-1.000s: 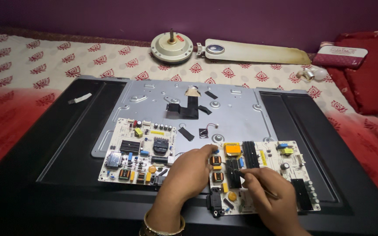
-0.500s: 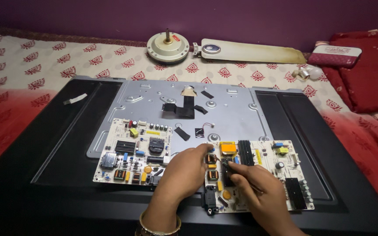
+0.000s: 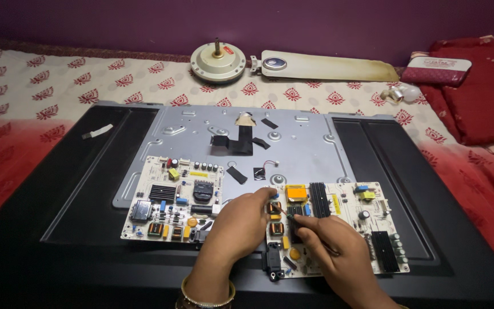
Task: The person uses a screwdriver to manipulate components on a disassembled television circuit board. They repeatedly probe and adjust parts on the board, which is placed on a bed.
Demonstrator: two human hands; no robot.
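A purple wall runs along the back, and below it lies a cloth of cream printed with red motifs, shading to solid red toward the near edge. On the cloth rests a large black flat panel, back side up, with a grey metal plate fixed across its middle. At the far left of the panel sits a small strip of white tape. Further along, on the lower left part of the metal plate, is a pale circuit board (dense with black heat sinks, yellow and orange parts). The left hand, a gold bangle on its wrist, reaches forward between the two boards, fingers curled narrow, its fingertips touching the left edge of a second circuit board. Behind, on the cloth, stand a round cream fan motor and a long fan blade, with black tape strips on the plate nearer in. The right hand lies over the second board, fingers pinched close around a thin probe-like tool whose tip meets the board's orange components; exactly what it touches cannot be made out. At the far right are a small bulb and a dark red cushion.
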